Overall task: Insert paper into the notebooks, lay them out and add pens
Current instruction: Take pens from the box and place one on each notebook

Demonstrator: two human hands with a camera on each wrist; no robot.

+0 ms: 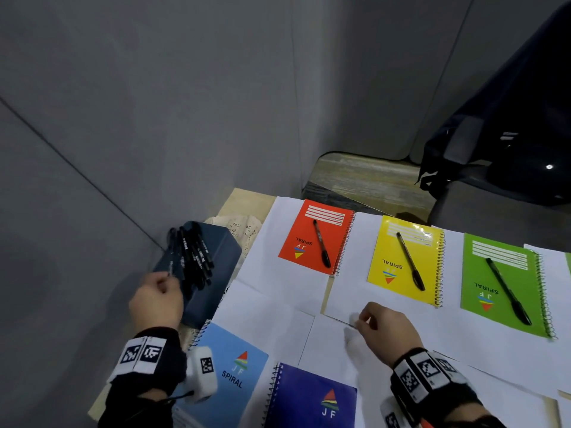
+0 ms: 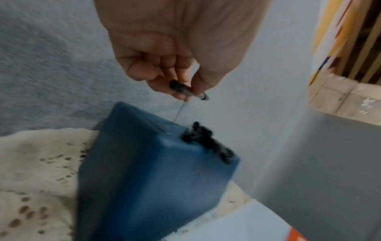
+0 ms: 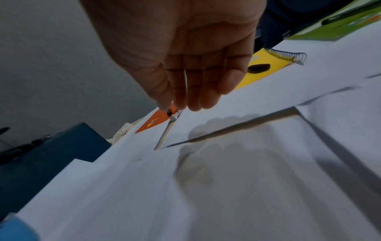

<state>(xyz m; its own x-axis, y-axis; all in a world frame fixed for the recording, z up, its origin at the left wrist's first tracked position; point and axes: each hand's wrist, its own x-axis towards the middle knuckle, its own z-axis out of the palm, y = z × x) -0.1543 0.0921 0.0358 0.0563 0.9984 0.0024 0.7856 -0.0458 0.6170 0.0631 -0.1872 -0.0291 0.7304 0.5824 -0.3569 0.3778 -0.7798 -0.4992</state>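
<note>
My left hand pinches one black pen between thumb and fingers, just off the near end of a dark blue box. Several more black pens lie on top of that box. The red notebook, yellow notebook and green notebook lie in a far row on white paper sheets, each with a black pen on its cover. A light blue notebook and a dark blue notebook lie near me with bare covers. My right hand hovers over the sheets, fingers relaxed, holding nothing.
A cream lace cloth lies under the box at the table's far left corner. A dark bag sits on a seat beyond the table at the back right. A grey wall stands close on the left.
</note>
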